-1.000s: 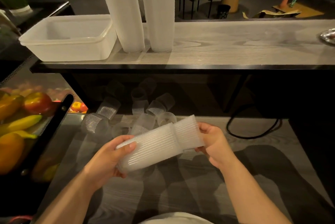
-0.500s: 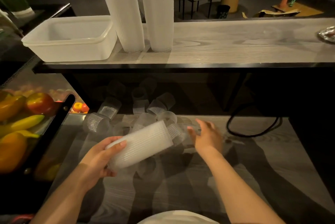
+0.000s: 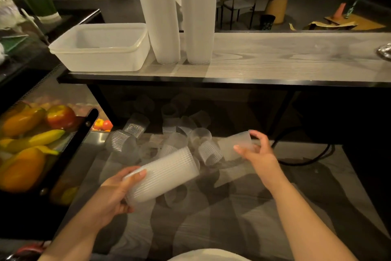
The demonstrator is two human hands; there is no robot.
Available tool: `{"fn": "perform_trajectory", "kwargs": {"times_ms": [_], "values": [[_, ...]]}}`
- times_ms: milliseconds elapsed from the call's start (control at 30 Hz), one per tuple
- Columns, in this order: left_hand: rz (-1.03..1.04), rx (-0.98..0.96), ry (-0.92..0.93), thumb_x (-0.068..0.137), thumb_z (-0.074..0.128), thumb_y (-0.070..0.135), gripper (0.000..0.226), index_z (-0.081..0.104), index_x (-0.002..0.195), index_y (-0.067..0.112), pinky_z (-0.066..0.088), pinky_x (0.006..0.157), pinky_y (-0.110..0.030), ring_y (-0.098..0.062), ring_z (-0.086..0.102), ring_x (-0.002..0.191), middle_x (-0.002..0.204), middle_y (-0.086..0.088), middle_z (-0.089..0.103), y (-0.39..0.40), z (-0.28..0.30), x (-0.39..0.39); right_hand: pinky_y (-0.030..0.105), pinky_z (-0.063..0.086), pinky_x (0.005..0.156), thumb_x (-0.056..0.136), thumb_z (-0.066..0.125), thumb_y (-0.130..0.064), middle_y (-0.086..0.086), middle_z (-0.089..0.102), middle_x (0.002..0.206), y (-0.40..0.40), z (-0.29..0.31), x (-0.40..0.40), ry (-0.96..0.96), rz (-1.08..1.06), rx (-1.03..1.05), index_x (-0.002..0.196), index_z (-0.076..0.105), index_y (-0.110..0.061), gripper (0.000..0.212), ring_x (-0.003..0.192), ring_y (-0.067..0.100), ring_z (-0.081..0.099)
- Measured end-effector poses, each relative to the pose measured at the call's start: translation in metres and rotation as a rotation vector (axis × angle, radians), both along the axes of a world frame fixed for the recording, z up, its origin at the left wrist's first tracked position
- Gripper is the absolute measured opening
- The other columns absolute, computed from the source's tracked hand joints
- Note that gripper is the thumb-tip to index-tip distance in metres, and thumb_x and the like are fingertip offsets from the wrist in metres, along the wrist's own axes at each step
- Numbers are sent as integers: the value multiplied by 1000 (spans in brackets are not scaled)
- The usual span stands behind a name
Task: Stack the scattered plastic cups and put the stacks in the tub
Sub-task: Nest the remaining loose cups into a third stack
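Note:
My left hand grips a short stack of ribbed translucent cups, held on its side above the lower counter with its open end toward the right. My right hand holds a single clear cup just right of the pile. Several loose cups lie scattered at the back of the lower counter. On the upper shelf, to the left, stands the empty white tub. Right beside it rise two tall cup stacks.
A glass case of fruit borders the lower counter on the left. The wood-grain upper shelf runs across the view. A black cable loops at the counter's back right. Chairs and a round table stand far behind.
My right hand let go of the stack's end, reached right to the pile and picked up a single cup. The left hand lowered the stack slightly and keeps hold of it.

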State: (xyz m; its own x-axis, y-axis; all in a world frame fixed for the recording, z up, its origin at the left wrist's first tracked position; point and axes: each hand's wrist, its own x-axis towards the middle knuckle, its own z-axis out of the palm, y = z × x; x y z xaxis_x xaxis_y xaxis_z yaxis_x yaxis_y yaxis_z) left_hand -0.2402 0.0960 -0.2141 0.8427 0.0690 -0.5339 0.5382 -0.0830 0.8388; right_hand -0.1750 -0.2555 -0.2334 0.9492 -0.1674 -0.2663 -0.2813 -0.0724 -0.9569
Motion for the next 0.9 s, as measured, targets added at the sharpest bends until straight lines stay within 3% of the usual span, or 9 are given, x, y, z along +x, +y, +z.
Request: {"fn": "perform_trajectory", "kwargs": {"times_ms": [100,167,267,433,533,633,733,800,900], "values": [[-85,-57,-10,30,86,75,90,73,109,34,51,64,-38,-34,65,102,117,-12,65,-11,6,-2,46,51,100,74,83,-32,8,57,127,12,22,-19,-122,181,421,138,44,-43,76,115,29,63],[-126,-89,-37,33,85,74,88,73,109,32,49,58,-35,-30,67,94,114,-13,67,-19,13,-3,47,51,100,69,82,-34,11,58,127,25,35,-28,-151,204,478,126,56,-30,63,118,30,61],[-111,-150,-57,47,85,64,79,70,115,27,49,53,-32,-29,67,85,115,-19,66,-28,22,-2,42,51,101,76,78,-42,3,68,117,45,41,-38,-167,252,280,114,67,-24,44,114,20,64],[-62,-189,-94,50,88,61,71,73,111,26,48,50,-31,-27,68,80,106,-16,69,-22,33,-3,12,46,96,93,50,-46,-16,64,122,61,51,-45,-200,343,13,109,68,-35,26,113,-7,57],[-49,-159,-127,32,88,71,86,74,107,31,48,53,-32,-24,70,80,99,-5,71,-11,38,-8,15,42,100,91,44,-58,-20,59,130,59,54,-42,-219,400,-85,112,68,-36,39,120,-7,52],[-71,-138,-107,33,85,73,86,73,108,32,49,54,-33,-32,65,93,110,-10,67,-6,40,-11,21,34,110,87,40,-73,-24,45,145,76,54,-45,-139,544,-54,141,48,-39,65,131,-9,41],[-60,-101,-114,35,85,72,83,72,107,34,49,53,-33,-33,65,93,112,-11,65,-1,41,-12,19,21,113,91,24,-69,-33,34,146,90,55,-47,-88,646,-31,148,31,-48,61,128,-18,30],[-36,-81,-131,33,86,69,80,73,104,33,49,52,-31,-29,65,89,109,-10,66,5,42,-12,22,19,110,93,18,-65,-36,39,139,89,56,-36,-54,678,-8,137,45,-51,54,124,-17,30],[47,-72,-117,36,89,62,73,74,101,31,47,49,-30,-28,65,82,104,-11,67,15,35,-13,28,32,104,99,41,-53,-11,51,141,72,27,7,-95,266,-220,123,63,-30,39,134,8,41]]}}
